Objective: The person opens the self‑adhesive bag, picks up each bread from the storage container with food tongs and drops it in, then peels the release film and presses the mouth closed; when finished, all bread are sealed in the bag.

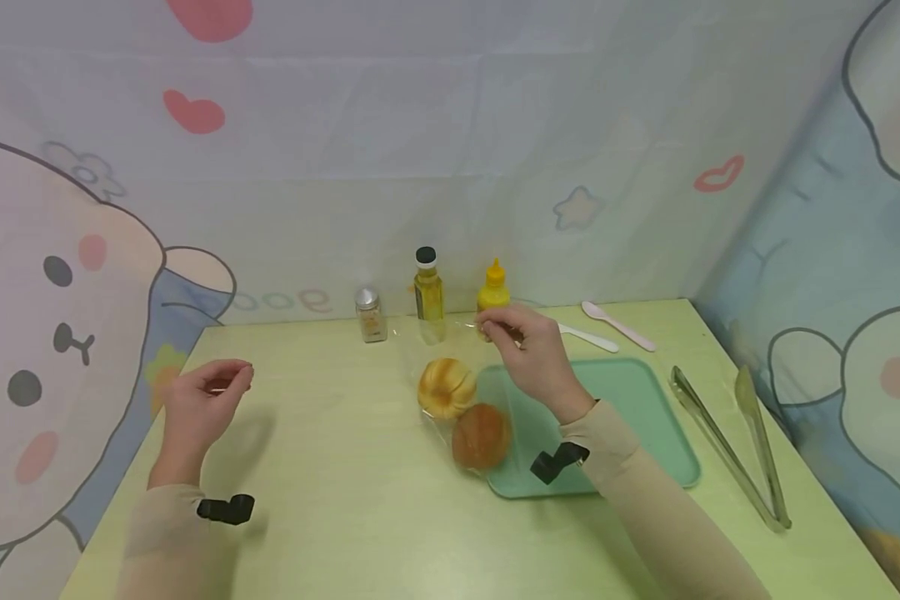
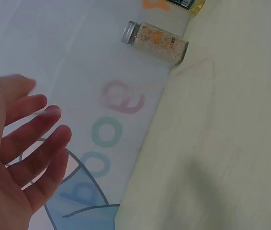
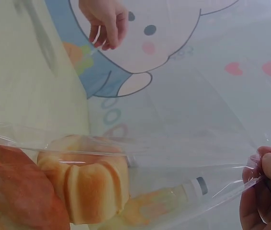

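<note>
My right hand (image 1: 528, 354) pinches the edge of a clear plastic bag (image 3: 188, 168), raised above the table. A pale ridged bun (image 1: 446, 387) and a browner round bun (image 1: 482, 437) are in the bag, the browner one over the left edge of a green tray (image 1: 622, 392). To the left, my left hand (image 1: 202, 408) is held up off the table, fingers loosely bent and thumb near the index finger. In the right wrist view a thin pale strip (image 3: 94, 51) shows by its fingertips; whether the hand holds it is unclear.
At the back stand a seasoning shaker (image 1: 372, 317), an oil bottle (image 1: 428, 293) seen partly through the bag, and a yellow squeeze bottle (image 1: 492, 293). A white plastic utensil (image 1: 588, 337) and a pink spoon (image 1: 618, 325) lie behind the tray. Metal tongs (image 1: 735, 458) lie to its right.
</note>
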### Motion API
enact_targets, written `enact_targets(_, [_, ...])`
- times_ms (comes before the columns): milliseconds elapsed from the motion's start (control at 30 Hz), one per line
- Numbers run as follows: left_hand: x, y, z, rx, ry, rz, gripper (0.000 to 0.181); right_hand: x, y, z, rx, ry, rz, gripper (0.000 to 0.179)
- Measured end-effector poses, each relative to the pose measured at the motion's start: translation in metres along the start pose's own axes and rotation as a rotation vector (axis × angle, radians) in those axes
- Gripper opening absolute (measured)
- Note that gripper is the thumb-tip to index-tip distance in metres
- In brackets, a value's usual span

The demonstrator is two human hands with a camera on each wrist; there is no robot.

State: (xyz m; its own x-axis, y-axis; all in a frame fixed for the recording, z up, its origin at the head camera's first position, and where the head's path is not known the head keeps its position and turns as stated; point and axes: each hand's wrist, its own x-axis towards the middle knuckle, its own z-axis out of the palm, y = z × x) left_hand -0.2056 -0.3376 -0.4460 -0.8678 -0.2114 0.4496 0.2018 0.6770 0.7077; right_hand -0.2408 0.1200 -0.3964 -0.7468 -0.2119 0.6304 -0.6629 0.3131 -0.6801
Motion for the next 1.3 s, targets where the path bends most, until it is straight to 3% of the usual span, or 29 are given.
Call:
enact_targets(167, [0.001,0.004,0.007,0.044,0.008,0.006,0.025,0.000,-0.002,0.000,-0.006,-0.010,-0.005,0.012])
enact_targets(333, [0.005,0.015,0.018,0.034,0.013,0.130,0.013,0.000,-0.001,0.000,-0.014,-0.014,-0.013,0.013])
enact_targets(467, [0.009,0.034,0.039,-0.012,0.003,0.221,0.015,0.001,-0.004,0.000,-0.016,-0.016,-0.016,0.014])
enact_targets(567, [0.010,0.054,0.062,-0.045,-0.112,0.220,0.023,0.001,-0.007,0.002,-0.012,-0.020,-0.006,0.014])
enact_targets(733, [0.007,0.079,0.107,-0.156,-0.411,0.099,0.046,0.000,-0.011,0.006,0.010,-0.034,0.026,0.015])
enact_targets(833, [0.005,0.085,0.132,-0.289,-0.500,0.032,0.049,-0.001,-0.012,0.008,0.045,-0.041,0.052,0.014])
enact_targets(900, [0.004,0.086,0.145,-0.391,-0.500,-0.013,0.042,-0.001,-0.012,0.007,0.078,-0.043,0.076,0.014])
enact_targets(1033, [0.000,0.087,0.155,-0.552,-0.398,-0.062,0.026,-0.003,-0.010,0.005,0.142,-0.039,0.117,0.015])
enact_targets(1133, [-0.003,0.090,0.153,-0.670,-0.334,-0.003,0.027,-0.003,-0.008,0.000,0.182,-0.016,0.146,0.018])
enact_targets(1300, [-0.002,0.109,0.143,-0.851,-0.300,0.171,0.033,-0.001,-0.004,-0.008,0.297,0.036,0.223,0.021])
